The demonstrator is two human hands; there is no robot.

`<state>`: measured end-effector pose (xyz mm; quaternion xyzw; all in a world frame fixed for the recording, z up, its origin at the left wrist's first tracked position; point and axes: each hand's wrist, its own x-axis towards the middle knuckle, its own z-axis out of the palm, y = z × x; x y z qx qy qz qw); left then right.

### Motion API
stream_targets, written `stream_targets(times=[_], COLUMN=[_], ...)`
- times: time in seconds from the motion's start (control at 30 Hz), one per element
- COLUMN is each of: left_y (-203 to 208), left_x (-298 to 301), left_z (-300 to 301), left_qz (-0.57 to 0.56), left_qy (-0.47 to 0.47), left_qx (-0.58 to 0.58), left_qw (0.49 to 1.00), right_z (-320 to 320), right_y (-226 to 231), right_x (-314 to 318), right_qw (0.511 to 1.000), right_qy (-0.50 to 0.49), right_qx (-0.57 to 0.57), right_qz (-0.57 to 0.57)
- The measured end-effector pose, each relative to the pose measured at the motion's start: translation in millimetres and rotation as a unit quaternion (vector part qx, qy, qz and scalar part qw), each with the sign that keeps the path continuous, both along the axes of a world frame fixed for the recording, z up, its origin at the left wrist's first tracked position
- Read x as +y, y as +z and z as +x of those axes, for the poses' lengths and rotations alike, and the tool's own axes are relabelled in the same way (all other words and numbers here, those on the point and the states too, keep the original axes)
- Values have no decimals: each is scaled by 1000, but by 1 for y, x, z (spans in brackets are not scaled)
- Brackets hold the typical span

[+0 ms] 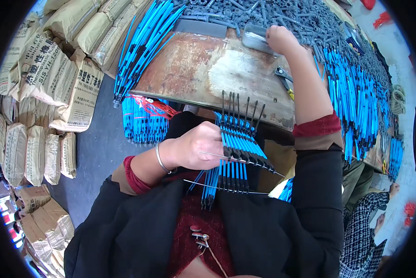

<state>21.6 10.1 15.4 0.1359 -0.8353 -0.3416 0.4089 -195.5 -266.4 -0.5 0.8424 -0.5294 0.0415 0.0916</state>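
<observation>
strips (245, 147) are lining up along a wire (278, 173) off the near edge of the table (184, 65), left hand (199, 146) clenching their end; right hand (282, 40) is resting half-closed at the table's tray (256, 43), grip unclear. work is looking partial: strips are sitting aligned, fittings (291, 16) on the table apparently lying unused.

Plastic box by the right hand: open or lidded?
Open. No lid covers the clear plastic box; its inside shows beside the right hand.
</observation>
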Motion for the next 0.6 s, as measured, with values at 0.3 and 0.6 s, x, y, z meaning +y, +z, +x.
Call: stream_targets(times=[0.3, 0.6], left_y=[-2, -5], left_x=[-3, -2], left_z=[0, 3], left_qz=[-57, -6], left_qy=[5, 3], left_qx=[-2, 12], left_qw=[998, 1000], right_z=[-5, -54], right_y=[34, 12], right_x=[59, 228], right_qw=[982, 972], right_qy=[-1, 47], right_qx=[-166, -212], right_qz=[-90, 92])
